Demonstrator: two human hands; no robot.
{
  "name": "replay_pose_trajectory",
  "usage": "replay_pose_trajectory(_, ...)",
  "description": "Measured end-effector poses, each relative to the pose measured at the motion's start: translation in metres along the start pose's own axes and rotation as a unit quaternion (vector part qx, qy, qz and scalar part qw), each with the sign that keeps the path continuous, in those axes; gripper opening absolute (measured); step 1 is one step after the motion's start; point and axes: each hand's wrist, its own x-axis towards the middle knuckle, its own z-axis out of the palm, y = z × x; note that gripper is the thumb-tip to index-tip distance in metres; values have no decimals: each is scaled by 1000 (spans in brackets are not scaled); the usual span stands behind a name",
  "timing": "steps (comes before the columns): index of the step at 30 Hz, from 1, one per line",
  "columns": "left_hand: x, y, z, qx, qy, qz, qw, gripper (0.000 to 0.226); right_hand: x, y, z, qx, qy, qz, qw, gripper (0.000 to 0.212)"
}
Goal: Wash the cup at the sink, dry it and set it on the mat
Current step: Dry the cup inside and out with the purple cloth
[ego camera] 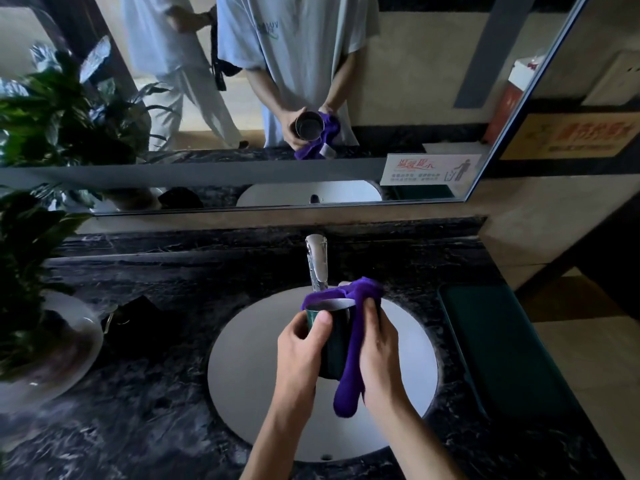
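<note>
A dark green metal cup [333, 336] is held upright over the white oval sink [242, 368]. My left hand [300, 351] grips its left side, thumb on the rim. My right hand [381, 351] presses a purple cloth [349, 358] against the cup's right side; the cloth drapes over the rim and hangs down below the cup. The chrome faucet [317, 263] stands just behind the cup; I see no water running. A dark green mat [498, 348] lies on the counter right of the sink.
The counter [156, 393] is black veined marble. A potted plant in a white bowl [45, 344] stands at the left. A small dark object [138, 317] lies beside it. A mirror [311, 98] behind the faucet reflects me and another person.
</note>
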Motion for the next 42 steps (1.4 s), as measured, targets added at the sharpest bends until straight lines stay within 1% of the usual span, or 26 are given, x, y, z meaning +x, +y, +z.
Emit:
replay_pose_trajectory(1, -1, 0, 0, -2, 5, 5, 1000, 48, 2, -1, -1, 24, 8, 34, 999, 39)
replay_pose_trajectory(3, -2, -3, 3, -5, 18, 6, 1000, 51, 5, -2, -3, 53, -13, 75, 996, 38)
replay_pose_trajectory(5, -2, -4, 5, -18, 21, -2, 1000, 57, 1, -4, 0, 52, -57, 55, 995, 39)
replay_pose_trajectory(8, 2, -5, 1, -38, 17, -34, 999, 70, -5, 2, 2, 14, -92, 4, 996, 59)
replay_pose_trajectory(11, 2, -3, -4, -63, -19, -73, 995, 60, -5, 3, 0, 7, -113, -8, 994, 63)
replay_pose_trajectory(13, -2, -6, -2, -63, -41, -80, 994, 60, -2, 1, -2, 3, -110, -1, 994, 57)
replay_pose_trajectory(15, -4, -9, 3, -48, -38, -55, 997, 67, 1, -4, -3, -10, -86, 13, 996, 49)
replay_pose_trajectory(16, -4, -10, 5, -38, -37, -43, 998, 70, 4, -4, -4, -21, -70, 21, 997, 50)
replay_pose_trajectory(17, -2, -9, 7, -28, -34, -30, 999, 69, 6, -4, -5, -30, -56, 28, 998, 52)
replay_pose_trajectory(19, 1, -6, 6, 0, -10, 6, 1000, 59, 8, -4, -6, -44, -46, 19, 998, 49)
replay_pose_trajectory(21, 3, -5, 6, 24, 8, 41, 999, 58, 6, -6, -6, -75, -77, -29, 994, 47)
replay_pose_trajectory(23, 4, -5, 5, 42, 18, 55, 997, 62, 4, -8, -5, -109, -112, -49, 987, 56)
replay_pose_trajectory(24, 4, -5, 5, 57, 27, 63, 996, 57, 4, -9, -5, -104, -116, -48, 987, 57)
replay_pose_trajectory(26, 5, -4, 3, 86, 45, 64, 993, 33, 4, -11, -6, -41, -116, -14, 992, 51)
replay_pose_trajectory(27, 4, -1, 2, 86, 52, 46, 994, 27, 4, -13, -7, 8, -116, 13, 993, 48)
replay_pose_trajectory(28, 5, 0, -1, 68, 59, 18, 996, 28, 3, -15, -8, 61, -116, 50, 990, 47)
replay_pose_trajectory(29, 7, -1, -6, 22, 71, -26, 997, 32, 2, -15, -10, 112, -121, 96, 982, 51)
replay_pose_trajectory(31, 13, -6, -16, -80, 96, -133, 983, 49, -2, -14, -15, 213, -169, 194, 943, 67)
replay_pose_trajectory(33, 15, -10, -19, -92, 59, -178, 978, 58, -10, -14, -18, 294, -190, 255, 901, 73)
replay_pose_trajectory(35, 12, -5, -12, -89, -13, -186, 978, 55, -14, -15, -19, 340, -188, 278, 879, 71)
replay_pose_trajectory(36, 10, -1, -8, -93, -49, -178, 978, 52, -17, -19, -18, 333, -194, 272, 881, 72)
replay_pose_trajectory(38, 6, 4, -1, -113, -78, -169, 976, 44, -13, -20, -18, 279, -205, 220, 912, 67)
replay_pose_trajectory(39, 4, 5, 1, -141, -93, -176, 970, 47, -10, -21, -18, 234, -193, 184, 935, 63)
replay_pose_trajectory(40, 4, 2, 2, -172, -104, -185, 962, 58, -6, -24, -18, 175, -181, 147, 957, 60)
replay_pose_trajectory(41, 4, -1, 1, -196, -105, -200, 954, 67, -2, -26, -19, 119, -168, 111, 972, 55)
replay_pose_trajectory(42, 4, -2, 1, -208, -102, -204, 951, 71, 1, -27, -19, 77, -160, 82, 981, 48)
